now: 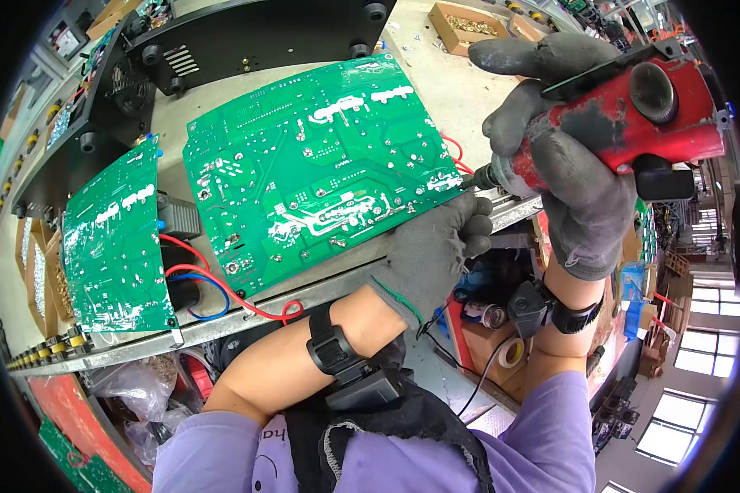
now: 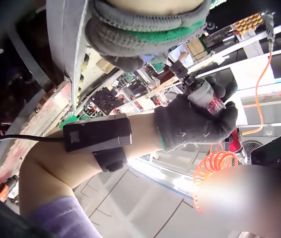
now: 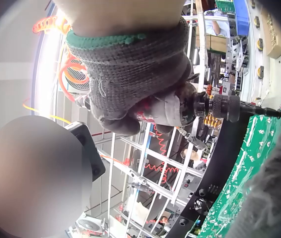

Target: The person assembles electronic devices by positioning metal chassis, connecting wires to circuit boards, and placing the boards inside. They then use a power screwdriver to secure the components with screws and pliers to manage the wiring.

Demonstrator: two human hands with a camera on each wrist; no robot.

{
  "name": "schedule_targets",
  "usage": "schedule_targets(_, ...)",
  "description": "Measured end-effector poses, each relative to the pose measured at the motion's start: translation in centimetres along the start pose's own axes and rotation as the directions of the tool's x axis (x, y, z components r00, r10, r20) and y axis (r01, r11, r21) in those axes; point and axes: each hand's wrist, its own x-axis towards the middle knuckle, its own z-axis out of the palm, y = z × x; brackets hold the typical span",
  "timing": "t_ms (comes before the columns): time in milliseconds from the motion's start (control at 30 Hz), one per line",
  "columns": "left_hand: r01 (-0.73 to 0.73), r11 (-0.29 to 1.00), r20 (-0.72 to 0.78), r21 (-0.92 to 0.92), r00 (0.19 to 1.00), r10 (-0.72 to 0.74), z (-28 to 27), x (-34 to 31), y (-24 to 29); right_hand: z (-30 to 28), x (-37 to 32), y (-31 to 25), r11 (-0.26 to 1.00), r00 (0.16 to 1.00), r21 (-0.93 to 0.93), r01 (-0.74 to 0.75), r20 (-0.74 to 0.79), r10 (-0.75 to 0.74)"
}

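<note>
In the head view, a large green circuit board (image 1: 259,185) lies tilted on the bench, pale patches on its face. A gloved right hand (image 1: 580,168) grips a worn red power driver (image 1: 691,107), whose bit points at the board's near right corner. Beside that corner is the gloved left hand (image 1: 432,255), several fingers curled; what its thumb and forefinger hold is hidden. The right wrist view shows the right hand (image 3: 135,87) round the driver (image 3: 220,106), its bit tip close to the left glove (image 3: 274,183) over the board (image 3: 229,193).
A second green board (image 1: 115,246) stands at the left with red and blue wires. Black metal housings (image 1: 247,49) stand behind. A cardboard box of small brass-coloured parts (image 1: 469,29) sits at the back right. A metal rail (image 1: 321,287) runs along the bench's near edge.
</note>
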Motion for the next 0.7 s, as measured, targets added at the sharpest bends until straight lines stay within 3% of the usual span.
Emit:
schedule_targets(233, 0.007, 1.0, 0.166, 0.021, 0.986, -0.011, -0.5, 0.6, -0.2, -0.3, -0.1, 0.4, 1.0, 1.0, -0.004, -0.006, 0.03, 0.006)
schedule_targets(500, -0.072, 0.99, 0.278, -0.124, 0.955, 0.104, -0.7, 0.5, -0.4, 0.2, 0.4, 0.1, 0.997, 0.997, -0.05, 0.062, 0.057, -0.059)
schedule_targets(600, -0.12, 0.992, 0.342, -0.042, 0.931, 0.127, -1.3, 0.8, -0.4, -0.3, 0.3, 0.3, 0.997, 0.997, -0.047, 0.054, 0.06, -0.051)
schedule_targets(700, -0.08, 0.997, 0.354, -0.015, 0.932, 0.08, -1.7, 1.1, -0.2, -0.4, 0.3, 0.2, 0.998, 0.998, -0.043, 0.037, 0.056, -0.034)
